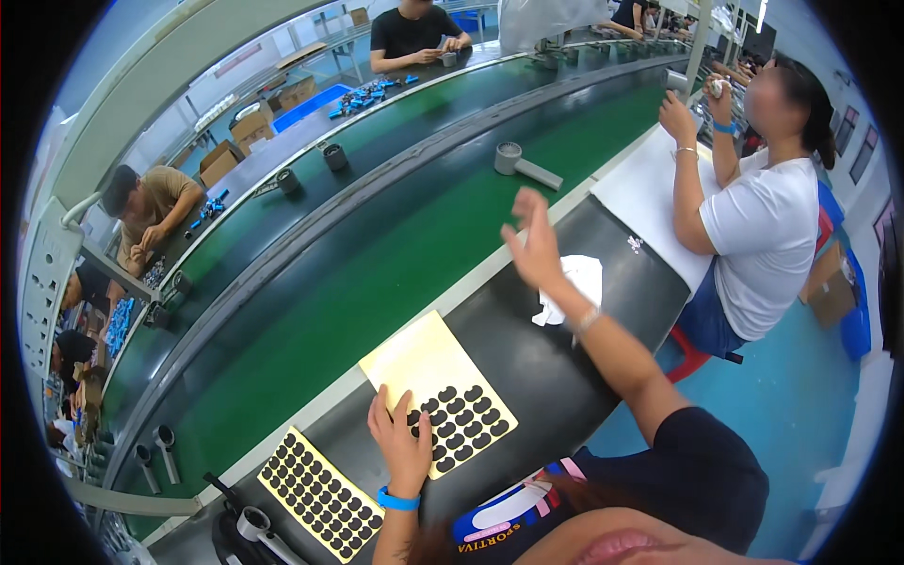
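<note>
My left hand (403,450), with a blue band at its wrist, lies with fingers apart on a pale yellow sheet (414,353). Rows of dark, notched round stickers (461,415) cover the sheet's near part; its far part is bare. My right hand (535,247) is stretched out near the edge of the green conveyor belt (414,240), its fingers apart and nothing visible in them. Just beyond it on the belt lies a grey hair-dryer-shaped part (511,161), not touched by the fingers. A second sticker sheet (320,494) lies left of my left hand.
White crumpled paper (576,287) lies on the black worktop (527,363) under my right forearm. Another grey handled part (254,521) is at the lower left. A co-worker in white (763,202) sits at the right. More grey parts (334,157) stand across the belt.
</note>
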{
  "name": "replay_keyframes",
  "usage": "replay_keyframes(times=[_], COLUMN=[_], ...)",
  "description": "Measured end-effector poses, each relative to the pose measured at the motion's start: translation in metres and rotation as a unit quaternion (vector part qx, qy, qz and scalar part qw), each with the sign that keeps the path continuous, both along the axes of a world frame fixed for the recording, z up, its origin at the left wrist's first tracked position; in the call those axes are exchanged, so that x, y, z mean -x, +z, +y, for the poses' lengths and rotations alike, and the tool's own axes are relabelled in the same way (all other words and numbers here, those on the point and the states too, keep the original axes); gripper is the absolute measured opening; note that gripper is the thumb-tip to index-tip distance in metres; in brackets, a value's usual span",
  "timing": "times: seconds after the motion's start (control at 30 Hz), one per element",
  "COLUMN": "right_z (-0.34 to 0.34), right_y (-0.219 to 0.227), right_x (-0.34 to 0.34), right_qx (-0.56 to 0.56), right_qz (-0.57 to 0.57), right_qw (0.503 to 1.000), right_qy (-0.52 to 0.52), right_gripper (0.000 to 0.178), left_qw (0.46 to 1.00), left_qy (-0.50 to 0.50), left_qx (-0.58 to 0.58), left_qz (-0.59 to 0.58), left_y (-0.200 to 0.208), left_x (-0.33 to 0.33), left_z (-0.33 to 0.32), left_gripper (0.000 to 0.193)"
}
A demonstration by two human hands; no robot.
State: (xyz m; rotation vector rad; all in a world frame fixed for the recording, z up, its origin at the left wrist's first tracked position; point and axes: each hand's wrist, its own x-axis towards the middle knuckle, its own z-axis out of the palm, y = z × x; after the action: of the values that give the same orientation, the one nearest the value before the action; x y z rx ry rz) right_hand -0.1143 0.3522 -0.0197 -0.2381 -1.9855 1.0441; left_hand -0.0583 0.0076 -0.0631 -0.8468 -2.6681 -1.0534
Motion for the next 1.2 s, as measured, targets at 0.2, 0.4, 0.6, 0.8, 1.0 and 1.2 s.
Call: replay_keyframes(times=[0.2, 0.4, 0.6, 0.8, 1.0, 1.2], right_z=[0.107, 0.144, 0.094, -0.049, -0.141, -0.152], right_y=[-0.038, -0.060, 0.020, 0.092, 0.119, 0.135], right_x=[0.066, 0.061, 0.034, -0.043, -0.074, -0.068], right_qx=[-0.265, -0.257, -0.128, -0.148, -0.092, 0.034], right_qz=[-0.213, -0.236, -0.117, 0.014, 0.040, 0.151], right_qw=[0.892, 0.914, 0.983, 0.971, 0.942, 0.949], right_qy=[-0.298, -0.208, -0.063, 0.189, 0.320, 0.275], right_gripper=[0.072, 0.080, 0.076, 0.057, 0.057, 0.058], left_qw=[1.000, 1.000, 0.999, 0.994, 0.956, 0.888], left_qy=[0.003, -0.013, 0.025, -0.049, -0.122, -0.122], left_qx=[-0.002, 0.000, -0.030, -0.098, -0.238, -0.422], left_qz=[-0.004, -0.014, -0.020, 0.018, -0.120, -0.137], left_y=[0.001, -0.001, 0.000, 0.062, 0.114, 0.138], left_x=[-0.002, -0.001, -0.005, -0.007, 0.014, 0.028], left_z=[-0.003, 0.000, 0.001, 0.021, 0.054, 0.045], left_gripper=[0.038, 0.038, 0.041, 0.051, 0.047, 0.037])
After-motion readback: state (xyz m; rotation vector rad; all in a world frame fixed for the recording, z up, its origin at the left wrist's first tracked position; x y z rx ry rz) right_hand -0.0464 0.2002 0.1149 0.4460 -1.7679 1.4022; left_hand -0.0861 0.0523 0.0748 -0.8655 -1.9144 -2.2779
